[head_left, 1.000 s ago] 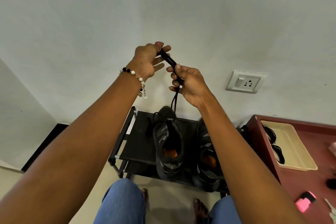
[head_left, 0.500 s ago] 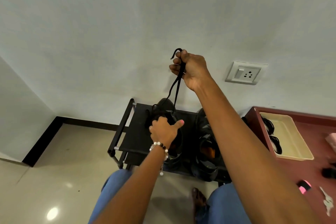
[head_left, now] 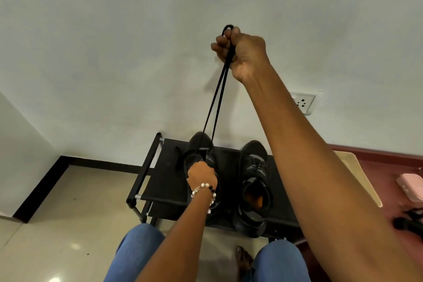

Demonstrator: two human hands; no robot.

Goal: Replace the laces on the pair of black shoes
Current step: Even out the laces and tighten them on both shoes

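- The right hand (head_left: 242,51) is up high, a little right of the middle of the frame, in front of the pale wall (head_left: 114,41)
- Its fingers are curled tight around a black lace (head_left: 217,98), and a small loop of the lace pokes out over the top of the fist
- Two thin lines of the lace run down and to the left from the fist, side by side, to the front part of the left shoe (head_left: 201,155)
- The left hand (head_left: 201,178) is low, near the middle of the frame, and it rests on top of the left shoe
- The back of this hand faces the camera, so I cannot tell if its fingers are curled or flat, or if they grip the shoe
- A bead bracelet (head_left: 204,192) with white and dark beads sits on the left wrist
- The right shoe (head_left: 254,188) is black too and stands just beside the left shoe, a bit to the right, and it has orange inside
- Both shoes stand on a low black rack (head_left: 164,181) in the lower middle of the frame, with their toes toward the wall
- A white wall socket (head_left: 303,102) shows at the right, partly behind the right arm
- A dark red table (head_left: 389,167) is at the right edge, with a cream tray (head_left: 357,174) on it and a pink thing (head_left: 410,186) near the edge
- Two knees in blue jeans (head_left: 137,252) are at the bottom, and a bare foot (head_left: 245,261) shows between them on the shiny floor (head_left: 57,224)
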